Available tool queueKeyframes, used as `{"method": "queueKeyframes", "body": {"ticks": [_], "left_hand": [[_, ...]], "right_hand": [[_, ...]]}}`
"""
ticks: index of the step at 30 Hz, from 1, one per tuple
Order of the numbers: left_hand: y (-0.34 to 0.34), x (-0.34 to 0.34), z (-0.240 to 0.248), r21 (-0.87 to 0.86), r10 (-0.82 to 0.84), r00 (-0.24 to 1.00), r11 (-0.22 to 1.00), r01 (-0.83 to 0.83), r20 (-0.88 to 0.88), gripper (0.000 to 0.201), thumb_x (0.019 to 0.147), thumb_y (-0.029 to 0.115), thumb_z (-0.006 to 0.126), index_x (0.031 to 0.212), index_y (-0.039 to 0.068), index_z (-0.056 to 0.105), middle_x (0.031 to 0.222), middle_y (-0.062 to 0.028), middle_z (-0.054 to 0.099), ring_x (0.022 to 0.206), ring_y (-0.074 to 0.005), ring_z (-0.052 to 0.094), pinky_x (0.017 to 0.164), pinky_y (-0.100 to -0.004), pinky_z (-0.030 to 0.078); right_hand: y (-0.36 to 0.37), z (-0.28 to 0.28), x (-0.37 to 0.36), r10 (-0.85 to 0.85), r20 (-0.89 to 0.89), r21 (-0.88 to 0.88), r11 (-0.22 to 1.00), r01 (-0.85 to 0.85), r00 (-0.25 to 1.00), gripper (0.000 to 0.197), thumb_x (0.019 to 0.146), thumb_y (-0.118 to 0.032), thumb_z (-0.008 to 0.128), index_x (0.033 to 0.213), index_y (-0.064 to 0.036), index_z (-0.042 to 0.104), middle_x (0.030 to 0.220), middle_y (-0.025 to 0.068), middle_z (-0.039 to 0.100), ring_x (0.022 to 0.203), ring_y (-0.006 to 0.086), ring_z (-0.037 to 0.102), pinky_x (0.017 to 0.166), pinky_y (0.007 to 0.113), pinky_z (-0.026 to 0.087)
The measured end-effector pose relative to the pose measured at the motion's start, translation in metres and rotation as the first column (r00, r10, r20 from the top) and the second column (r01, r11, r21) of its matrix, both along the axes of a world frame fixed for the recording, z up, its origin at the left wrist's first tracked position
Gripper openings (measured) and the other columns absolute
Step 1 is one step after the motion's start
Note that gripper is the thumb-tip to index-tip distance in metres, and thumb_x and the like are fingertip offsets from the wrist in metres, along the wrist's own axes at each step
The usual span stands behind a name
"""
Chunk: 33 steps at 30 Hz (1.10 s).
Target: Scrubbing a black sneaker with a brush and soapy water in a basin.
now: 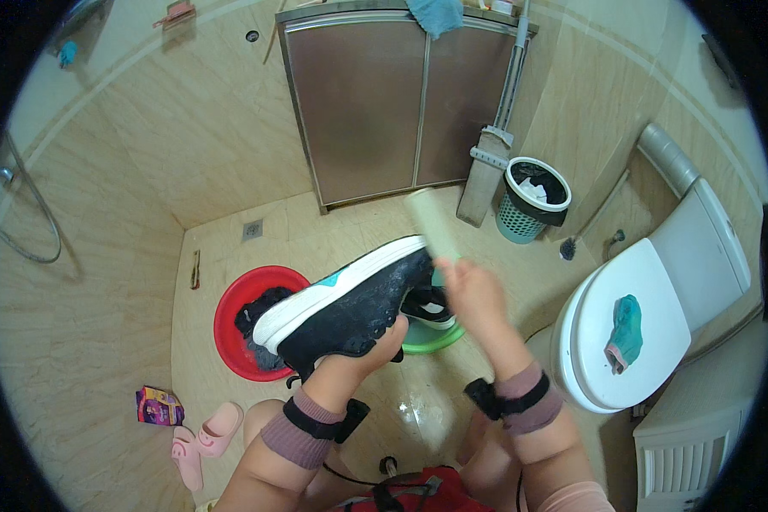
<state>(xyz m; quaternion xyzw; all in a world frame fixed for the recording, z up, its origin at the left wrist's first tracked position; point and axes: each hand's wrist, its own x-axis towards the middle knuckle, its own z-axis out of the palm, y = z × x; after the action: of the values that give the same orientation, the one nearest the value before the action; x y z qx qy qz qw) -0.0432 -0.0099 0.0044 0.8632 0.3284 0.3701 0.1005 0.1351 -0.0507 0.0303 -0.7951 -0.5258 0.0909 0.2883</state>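
My left hand (386, 348) is closed around a black sneaker (350, 316) with a thick white sole, held on its side with the sole facing up and away. Its toe points left and its heel right. In my right hand (474, 294) is a pale green scrubbing brush (433, 222), its flat back showing and its bristles hidden. The brush is at the sneaker's heel; whether it touches is hard to make out. Below sits a green basin (435, 343), partly hidden by the sneaker and my hands, with another black-and-white shoe (428, 309) in it.
A red basin (222, 328) with dark cloth stands left. Pink slippers (219, 429) and a purple packet (159, 406) lie nearer. At right are a toilet (589, 316) with a teal glove (626, 333) on its lid, a waste bin (520, 220) and a flat mop bucket (484, 183).
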Motion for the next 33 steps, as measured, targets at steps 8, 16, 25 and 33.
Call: {"method": "queueKeyframes", "body": {"ticks": [8, 16, 25, 33], "left_hand": [[-0.003, 0.001, -0.004, -0.030, 0.007, 0.997, 1.000, -0.009, -0.080, 0.028, 0.079, 0.018, 0.054, 0.102, 0.006, 0.064, 0.097, -0.0184, 0.066, 0.094, -0.0370, 0.061, 0.089, -0.0452, 0.046], [-0.001, 0.000, -0.019, 0.025, -0.002, 0.988, 1.000, 0.006, -0.155, 0.036, 0.082, 0.024, 0.052, 0.110, 0.003, 0.061, 0.107, -0.0205, 0.064, 0.104, -0.0382, 0.059, 0.097, -0.0465, 0.042], [0.002, 0.002, -0.014, 0.028, 0.017, 0.977, 1.000, -0.012, -0.211, 0.025, 0.081, 0.021, 0.054, 0.096, 0.004, 0.066, 0.094, -0.0199, 0.066, 0.090, -0.0372, 0.063, 0.081, -0.0467, 0.047], [0.008, 0.008, -0.031, -0.127, 0.007, 0.971, 0.991, -0.038, -0.239, 0.033, 0.081, 0.021, 0.053, 0.107, 0.005, 0.063, 0.106, -0.0207, 0.064, 0.101, -0.0374, 0.060, 0.089, -0.0458, 0.046]], "right_hand": [[0.009, -0.003, 0.016, -0.017, -0.054, 0.010, 1.000, 0.018, 0.998, 0.058, 0.097, -0.051, 0.040, 0.081, -0.0013, 0.066, 0.072, 0.0227, 0.064, 0.072, 0.0427, 0.064, 0.066, 0.051, 0.050], [0.004, 0.013, -0.014, 0.059, -0.011, 0.001, 0.998, -0.059, 0.998, 0.057, 0.097, -0.050, 0.041, 0.080, -0.0017, 0.066, 0.070, 0.0196, 0.065, 0.067, 0.0400, 0.064, 0.062, 0.049, 0.050], [0.001, 0.005, -0.022, 0.092, 0.227, 0.020, 0.995, -0.099, 0.970, 0.055, 0.094, -0.054, 0.045, 0.075, -0.0058, 0.065, 0.067, 0.0172, 0.065, 0.062, 0.0377, 0.064, 0.057, 0.047, 0.050], [-0.006, 0.013, -0.027, 0.186, 0.172, 0.013, 0.982, -0.191, 0.967, 0.052, 0.093, -0.051, 0.049, 0.075, -0.0052, 0.066, 0.066, 0.0196, 0.064, 0.064, 0.0370, 0.065, 0.059, 0.048, 0.051]]}}
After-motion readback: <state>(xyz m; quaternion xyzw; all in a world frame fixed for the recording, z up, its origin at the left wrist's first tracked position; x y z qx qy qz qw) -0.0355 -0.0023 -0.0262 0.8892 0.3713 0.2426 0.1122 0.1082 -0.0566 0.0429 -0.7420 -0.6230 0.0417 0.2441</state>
